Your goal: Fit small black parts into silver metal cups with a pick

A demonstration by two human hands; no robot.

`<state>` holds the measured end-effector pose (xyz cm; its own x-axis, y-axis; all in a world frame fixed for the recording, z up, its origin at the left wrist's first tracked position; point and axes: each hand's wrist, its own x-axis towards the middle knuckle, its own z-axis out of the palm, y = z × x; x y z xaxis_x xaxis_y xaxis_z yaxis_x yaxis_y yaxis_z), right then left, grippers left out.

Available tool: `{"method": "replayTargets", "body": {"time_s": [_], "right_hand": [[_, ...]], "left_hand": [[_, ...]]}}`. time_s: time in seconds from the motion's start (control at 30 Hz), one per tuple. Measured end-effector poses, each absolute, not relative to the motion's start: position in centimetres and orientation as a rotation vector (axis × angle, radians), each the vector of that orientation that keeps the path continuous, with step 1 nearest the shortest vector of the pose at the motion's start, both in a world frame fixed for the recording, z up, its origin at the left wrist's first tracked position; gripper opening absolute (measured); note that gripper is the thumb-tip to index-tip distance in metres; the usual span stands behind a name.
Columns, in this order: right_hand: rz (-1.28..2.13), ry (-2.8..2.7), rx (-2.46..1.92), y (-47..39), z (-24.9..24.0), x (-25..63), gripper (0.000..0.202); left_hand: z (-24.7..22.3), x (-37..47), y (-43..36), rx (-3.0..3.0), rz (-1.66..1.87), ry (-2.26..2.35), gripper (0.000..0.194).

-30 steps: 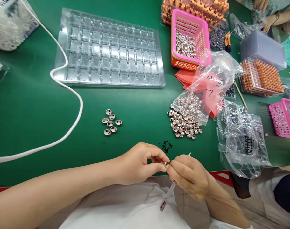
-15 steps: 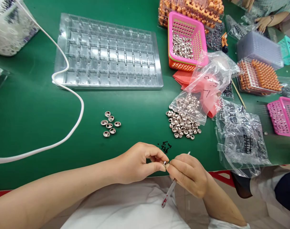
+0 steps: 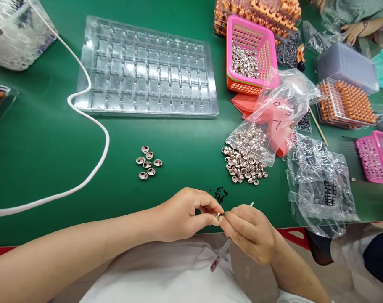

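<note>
Between thumb and fingertips, my left hand (image 3: 186,216) pinches a small silver metal cup (image 3: 219,216). My right hand (image 3: 252,233) is closed beside it, its fingertips against the same cup. Metal tweezers (image 3: 220,255) lie through my right hand, one end below the fingers and the other past the knuckles. Just beyond the fingertips are tiny black pieces (image 3: 221,194). A heap of silver cups (image 3: 244,166) sits farther back to the right. Several more cups (image 3: 149,155) lie apart on the left, each with a dark spot inside.
A clear compartment tray (image 3: 147,71) lies at the back. Right of it are a pink basket (image 3: 270,54) of cups, a plastic bag (image 3: 286,92) and orange parts (image 3: 355,101). A white cable (image 3: 106,139) curves at left. Another person's hand (image 3: 352,33) is far right.
The view has shifted slightly, so things on the table appear a little to the right. Both hands keep their hold; the tweezers' lower end has swung slightly left and up.
</note>
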<state>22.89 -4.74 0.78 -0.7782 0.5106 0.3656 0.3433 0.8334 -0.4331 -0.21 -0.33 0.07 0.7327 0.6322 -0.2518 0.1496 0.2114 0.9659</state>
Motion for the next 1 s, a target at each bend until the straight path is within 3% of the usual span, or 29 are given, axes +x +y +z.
{"method": "replayTargets", "body": {"time_s": [0.4, 0.57, 1.0], "right_hand": [[0.45, -2.514, -0.608, -4.1, -0.1, 22.5, 0.024], [0.51, -2.368, -0.704, -4.5, -0.9, 22.6, 0.022], [0.406, -2.103, -0.902, -6.3, -1.4, 22.3, 0.035]], "left_hand": [[-0.2, -0.2, -0.3, 1.283, 0.371, 0.739, 0.012], [-0.6, 0.1, -0.1, 0.978, 0.353, 0.724, 0.012], [-0.6, 0.1, -0.1, 0.706, 0.378, 0.623, 0.012]]}}
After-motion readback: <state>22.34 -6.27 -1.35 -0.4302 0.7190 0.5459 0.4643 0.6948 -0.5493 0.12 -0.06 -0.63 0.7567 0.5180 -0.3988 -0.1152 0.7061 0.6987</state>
